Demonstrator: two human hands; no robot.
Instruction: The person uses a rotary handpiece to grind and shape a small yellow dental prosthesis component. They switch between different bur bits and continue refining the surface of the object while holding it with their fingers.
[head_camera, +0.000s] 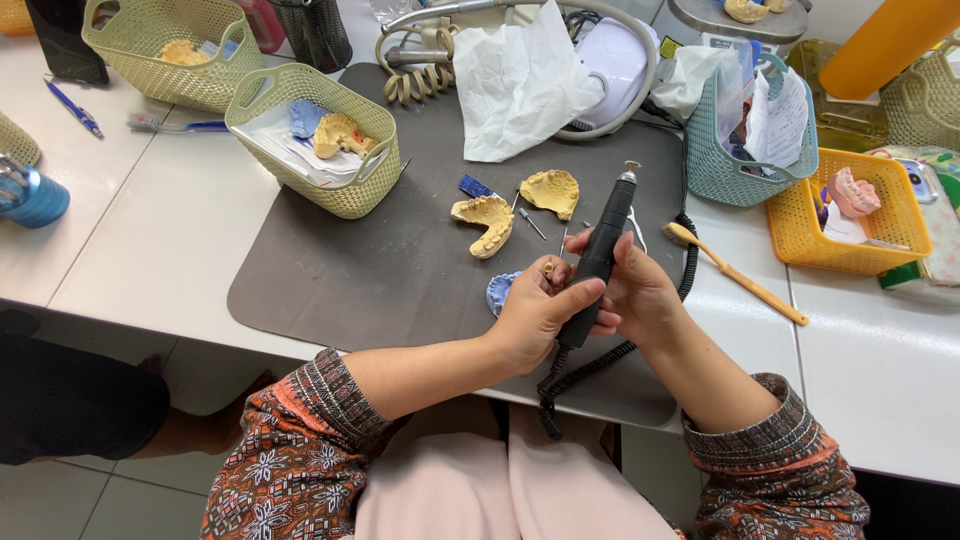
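The rotary handpiece (598, 255) is black, lying over a dark grey mat (340, 270). Beyond the grip, two dental casts (487, 222) are pale yellow; the sleeves (300, 455) bear orange-brown florals.

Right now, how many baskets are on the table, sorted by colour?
Pale yellow-green baskets: 2, the far one and the one on the mat's corner
Teal basket: 1
Orange-yellow basket: 1
Total: 4, not counting baskets cut off at the picture's edges.

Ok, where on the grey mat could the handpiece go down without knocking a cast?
The widest bare patch of the grey mat lies below the cream basket, left of the left hand. It is crowded around the two yellow casts and small burs. A narrower bare strip of white table runs beneath the brush.
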